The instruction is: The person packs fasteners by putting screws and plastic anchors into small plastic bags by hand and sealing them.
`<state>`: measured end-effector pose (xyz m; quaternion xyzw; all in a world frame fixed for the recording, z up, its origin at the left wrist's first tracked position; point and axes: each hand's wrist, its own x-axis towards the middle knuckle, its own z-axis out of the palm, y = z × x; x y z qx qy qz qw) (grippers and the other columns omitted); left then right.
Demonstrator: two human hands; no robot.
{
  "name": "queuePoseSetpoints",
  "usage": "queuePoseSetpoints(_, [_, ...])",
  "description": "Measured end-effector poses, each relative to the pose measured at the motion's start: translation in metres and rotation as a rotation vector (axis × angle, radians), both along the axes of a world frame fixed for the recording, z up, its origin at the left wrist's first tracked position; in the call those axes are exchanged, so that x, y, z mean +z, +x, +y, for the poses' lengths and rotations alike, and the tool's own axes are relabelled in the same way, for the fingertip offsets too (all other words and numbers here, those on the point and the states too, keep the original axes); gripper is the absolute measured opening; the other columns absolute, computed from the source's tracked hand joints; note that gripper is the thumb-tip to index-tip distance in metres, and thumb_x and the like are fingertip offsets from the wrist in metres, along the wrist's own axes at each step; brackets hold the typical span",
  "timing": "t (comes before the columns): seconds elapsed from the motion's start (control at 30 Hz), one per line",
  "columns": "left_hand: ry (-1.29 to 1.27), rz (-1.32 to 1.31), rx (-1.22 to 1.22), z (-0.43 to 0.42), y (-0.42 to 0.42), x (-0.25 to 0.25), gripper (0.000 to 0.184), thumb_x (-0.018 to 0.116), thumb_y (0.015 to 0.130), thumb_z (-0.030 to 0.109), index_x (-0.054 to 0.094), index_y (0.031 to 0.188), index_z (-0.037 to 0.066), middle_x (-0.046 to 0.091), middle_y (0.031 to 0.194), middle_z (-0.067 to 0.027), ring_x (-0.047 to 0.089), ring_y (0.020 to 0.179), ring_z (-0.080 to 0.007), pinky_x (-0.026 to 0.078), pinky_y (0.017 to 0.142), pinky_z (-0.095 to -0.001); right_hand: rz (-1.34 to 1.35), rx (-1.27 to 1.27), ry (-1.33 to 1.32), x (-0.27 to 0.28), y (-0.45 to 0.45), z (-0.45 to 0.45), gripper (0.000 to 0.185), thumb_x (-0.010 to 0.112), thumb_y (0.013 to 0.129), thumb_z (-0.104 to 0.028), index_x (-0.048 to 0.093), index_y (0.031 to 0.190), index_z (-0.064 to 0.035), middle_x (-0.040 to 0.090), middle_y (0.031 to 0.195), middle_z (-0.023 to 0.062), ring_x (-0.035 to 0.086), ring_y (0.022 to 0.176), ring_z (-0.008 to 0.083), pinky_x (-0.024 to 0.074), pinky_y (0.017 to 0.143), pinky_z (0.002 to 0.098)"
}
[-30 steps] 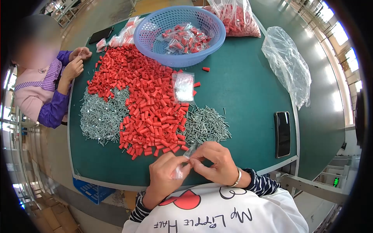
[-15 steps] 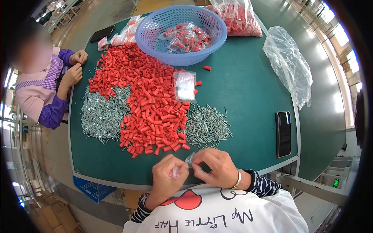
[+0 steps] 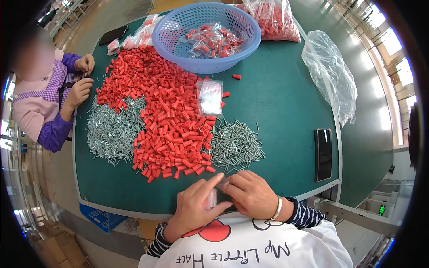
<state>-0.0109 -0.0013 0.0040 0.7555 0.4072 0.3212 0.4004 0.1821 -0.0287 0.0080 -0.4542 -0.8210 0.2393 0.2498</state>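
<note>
My left hand (image 3: 194,205) is at the near table edge, its index finger and thumb stretched apart. A small clear plastic bag (image 3: 209,199) with a pinkish tint rests in that hand; the fingers behind it are hidden. My right hand (image 3: 252,194) is close beside it, fingertips pinched together on a bit of clear plastic (image 3: 222,184). Whether both pieces are one bag, I cannot tell. Just beyond my hands are a heap of red tapered plastic caps (image 3: 174,138) and a smaller pile of metal screws (image 3: 237,145).
A blue perforated basket (image 3: 205,67) holds bagged red parts. Flat clear bags (image 3: 210,98) lie by the caps. A phone (image 3: 323,155), a loose plastic bag (image 3: 330,76) and a sack of red parts (image 3: 275,22) are rightward. A co-worker's hands (image 3: 82,80) are across left, near more screws (image 3: 114,131).
My left index finger and thumb have opened out from a closed grip, showing more of the bag. My right fingers have curled inward over the plastic. The whole view has shifted slightly.
</note>
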Motion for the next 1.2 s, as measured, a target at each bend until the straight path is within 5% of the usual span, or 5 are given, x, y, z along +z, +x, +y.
queuePoseSetpoints(0.03, [0.029, 0.055, -0.065, 0.0, -0.003, -0.005, 0.06, 0.09, 0.064, 0.02, 0.069, 0.117, 0.004, 0.055, 0.073, -0.0069, 0.054, 0.06, -0.0222, 0.045, 0.054, -0.0325, 0.004, 0.0, 0.0, 0.001, 0.001, 0.0, 0.03, 0.071, 0.068, -0.008, 0.065, 0.097, -0.0028, 0.056, 0.091, 0.0062, 0.056, 0.087, 0.0245, 0.0468, 0.075, 0.0354])
queuePoseSetpoints(0.73, [-0.034, -0.203, 0.029, 0.003, -0.003, -0.035, 0.037, 0.083, 0.071, 0.005, 0.069, 0.105, 0.003, 0.062, 0.077, -0.006, 0.058, 0.064, -0.0169, 0.047, 0.059, -0.0281, 0.275, -0.155, -0.126, 0.014, 0.017, 0.024, 0.031, 0.063, 0.074, 0.008, 0.07, 0.101, -0.0072, 0.061, 0.093, 0.0086, 0.062, 0.078, 0.0269, 0.0514, 0.067, 0.0358])
queuePoseSetpoints(0.9, [-0.107, -0.257, 0.053, 0.004, -0.002, -0.033, 0.035, 0.083, 0.074, 0.006, 0.068, 0.106, 0.003, 0.062, 0.079, -0.0064, 0.057, 0.066, -0.0156, 0.046, 0.06, -0.0273, -0.232, -0.226, 0.123, -0.007, 0.022, 0.061, 0.031, 0.074, 0.078, -0.009, 0.065, 0.108, -0.0081, 0.062, 0.101, 0.0074, 0.061, 0.09, 0.0271, 0.0523, 0.075, 0.0389])
queuePoseSetpoints(1.0, [-0.09, -0.263, 0.051, 0.005, -0.004, -0.034, 0.036, 0.082, 0.075, 0.009, 0.068, 0.107, 0.004, 0.061, 0.078, -0.0073, 0.057, 0.062, -0.0181, 0.047, 0.057, -0.029, -0.229, -0.182, 0.085, -0.016, 0.02, 0.065, 0.026, 0.073, 0.08, -0.009, 0.066, 0.105, -0.0075, 0.062, 0.097, 0.0072, 0.063, 0.086, 0.0268, 0.0532, 0.071, 0.0384])
queuePoseSetpoints(1.2, [-0.092, -0.286, 0.07, 0.004, -0.004, -0.037, 0.035, 0.082, 0.075, 0.008, 0.068, 0.107, 0.004, 0.06, 0.076, -0.0068, 0.055, 0.061, -0.0173, 0.045, 0.057, -0.0287, 0.084, -0.284, 0.005, -0.016, 0.022, 0.062, 0.016, 0.07, 0.085, -0.005, 0.069, 0.101, -0.0034, 0.066, 0.08, 0.0101, 0.064, 0.068, 0.0281, 0.0529, 0.061, 0.0355])
